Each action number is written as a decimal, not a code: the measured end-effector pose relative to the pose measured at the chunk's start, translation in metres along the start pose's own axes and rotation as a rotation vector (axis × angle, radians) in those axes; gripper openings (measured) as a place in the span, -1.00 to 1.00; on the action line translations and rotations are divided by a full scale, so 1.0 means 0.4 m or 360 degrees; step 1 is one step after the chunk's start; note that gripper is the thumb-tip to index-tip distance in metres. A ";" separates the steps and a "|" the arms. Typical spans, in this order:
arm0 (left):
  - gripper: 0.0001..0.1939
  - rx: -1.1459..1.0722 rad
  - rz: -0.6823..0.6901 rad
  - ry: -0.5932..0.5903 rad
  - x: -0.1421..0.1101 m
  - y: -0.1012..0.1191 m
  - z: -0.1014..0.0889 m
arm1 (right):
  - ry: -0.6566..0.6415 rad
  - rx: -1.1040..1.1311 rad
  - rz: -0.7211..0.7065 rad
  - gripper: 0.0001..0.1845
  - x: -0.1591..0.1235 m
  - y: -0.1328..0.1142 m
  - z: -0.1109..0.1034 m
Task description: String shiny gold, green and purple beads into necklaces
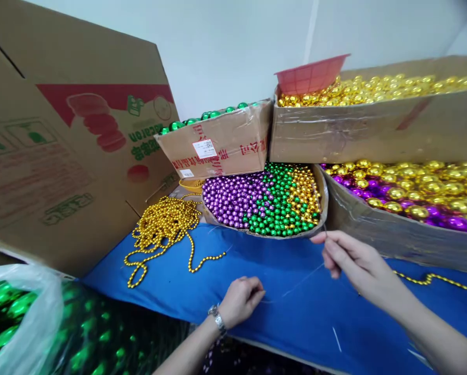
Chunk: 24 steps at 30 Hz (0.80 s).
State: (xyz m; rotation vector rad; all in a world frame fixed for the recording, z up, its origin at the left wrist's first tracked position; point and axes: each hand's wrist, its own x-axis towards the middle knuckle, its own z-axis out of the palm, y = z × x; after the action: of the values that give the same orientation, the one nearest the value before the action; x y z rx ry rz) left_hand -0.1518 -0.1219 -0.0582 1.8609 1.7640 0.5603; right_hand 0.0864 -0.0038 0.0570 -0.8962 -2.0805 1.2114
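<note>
OK, R hand (pixel 346 255) pinched on clear thread (pixel 303 281), lower ctr-right; L hand (pixel 242 300) curled at thread, can't tell grip. Box (pixel 237 164) ctr: red "公司", QR label (pixel 204 149). Carton (pixel 61 62) upper L: inverted "macaron".

Purple, green and gold beads (pixel 263 204)

A thin, whitish, nearly transparent thread (pixel 303 281) runs in a slack, shallow curve over the blue tabletop (pixel 280 260), its visible stretch slanting from nearer the front edge up toward the back edge.
</note>
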 end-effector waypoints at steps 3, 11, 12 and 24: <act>-0.79 -0.0001 -0.0060 0.0031 0.001 -0.011 -0.027 | -0.0048 -0.0051 0.0001 -0.66 -0.007 0.013 0.034; -0.78 -0.0047 0.0150 0.0284 0.048 0.016 -0.129 | -0.0052 -0.0262 -0.0086 -0.69 -0.061 0.097 0.107; -0.78 -0.0066 0.0191 0.0361 0.062 0.028 -0.142 | -0.0033 -0.0268 -0.0088 -0.68 -0.070 0.109 0.112; -0.74 0.0822 0.0569 0.0538 0.314 0.118 -0.182 | 0.0163 -0.0269 0.0019 -0.69 -0.145 0.169 0.066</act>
State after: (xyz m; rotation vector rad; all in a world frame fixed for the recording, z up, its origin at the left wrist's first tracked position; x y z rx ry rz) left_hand -0.1508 0.0079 0.0218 2.6005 1.9287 0.6198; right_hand 0.1202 -0.0376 -0.0225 -1.0262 -2.1208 0.9850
